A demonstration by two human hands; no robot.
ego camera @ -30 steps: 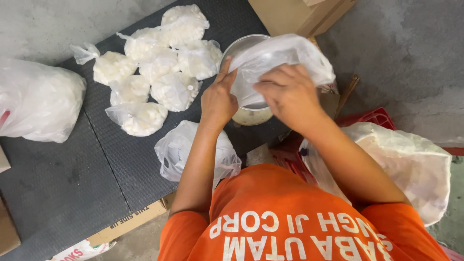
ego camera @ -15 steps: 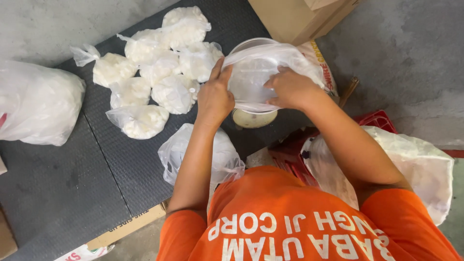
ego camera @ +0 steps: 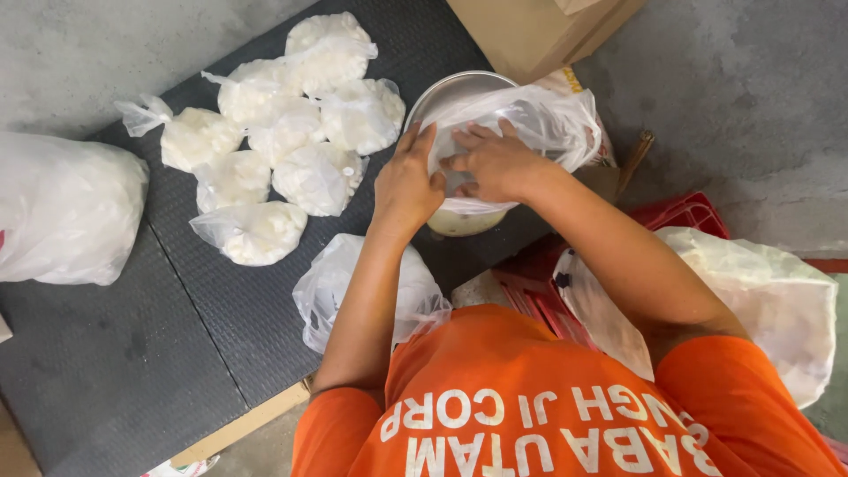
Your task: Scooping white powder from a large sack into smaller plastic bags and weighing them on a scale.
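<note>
My left hand point(ego camera: 406, 181) and my right hand point(ego camera: 495, 163) meet over a round metal bowl point(ego camera: 450, 88), fingers touching. Both grip a thin clear plastic bag point(ego camera: 543, 119) that drapes across the bowl's right half. The bowl's whitish contents point(ego camera: 459, 221) show below my hands. To the left, several small knotted bags of white pieces point(ego camera: 291, 132) lie clustered on a dark ribbed mat point(ego camera: 177, 336). A crumpled clear bag point(ego camera: 331, 287) rests beside my left forearm.
A big white filled bag point(ego camera: 62, 208) lies at the left edge, another point(ego camera: 768, 300) at the right under my right arm. A red crate point(ego camera: 680, 212) sits near the bowl. A cardboard box point(ego camera: 530, 31) stands at the top. Grey concrete floor surrounds the mat.
My right hand has slid left until it meets my left hand. The plastic bag has come down from above the bowl and now lies over it.
</note>
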